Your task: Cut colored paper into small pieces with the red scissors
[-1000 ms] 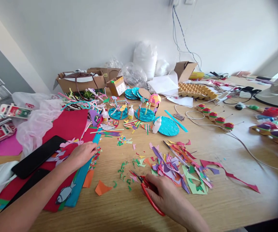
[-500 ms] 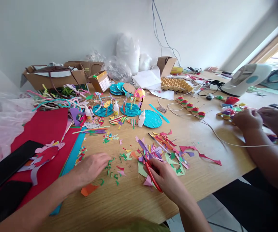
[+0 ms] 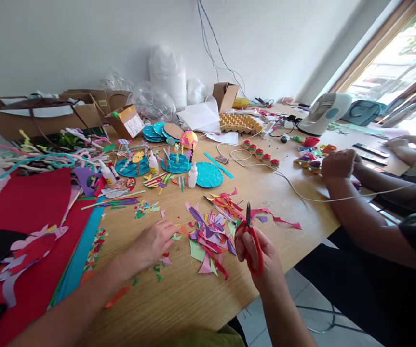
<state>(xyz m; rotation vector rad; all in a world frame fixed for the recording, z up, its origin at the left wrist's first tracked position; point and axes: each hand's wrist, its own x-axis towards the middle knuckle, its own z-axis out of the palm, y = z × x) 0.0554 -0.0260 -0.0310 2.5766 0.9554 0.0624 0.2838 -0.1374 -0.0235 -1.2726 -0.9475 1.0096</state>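
Note:
My right hand [image 3: 261, 255] grips red-handled scissors [image 3: 253, 241], held over the table's right front part, with the dark blades pointing up and away. To the left, my left hand [image 3: 155, 243] is low at the table with its fingers bent and close together. Its fingertips are beside small green paper bits, and what lies under them is hidden. Between the hands spreads a heap of coloured paper scraps [image 3: 211, 231] in purple, pink, red and green. Green snippets [image 3: 157, 272] and an orange paper piece [image 3: 117, 297] lie near my left wrist.
Behind the scraps stand glue bottles [image 3: 192, 176], a blue disc [image 3: 209, 174] and decorated blue discs [image 3: 175, 163]. Red paper sheets [image 3: 45, 193] lie left. A white cable [image 3: 301, 195] crosses toward a co-worker's hands [image 3: 340, 164]. Another pair of scissors [image 3: 217, 205] lies by the heap.
My right hand has lifted the scissors from the scraps and turned their blades upward. My left hand has moved over the green bits toward the heap. The view has swung right.

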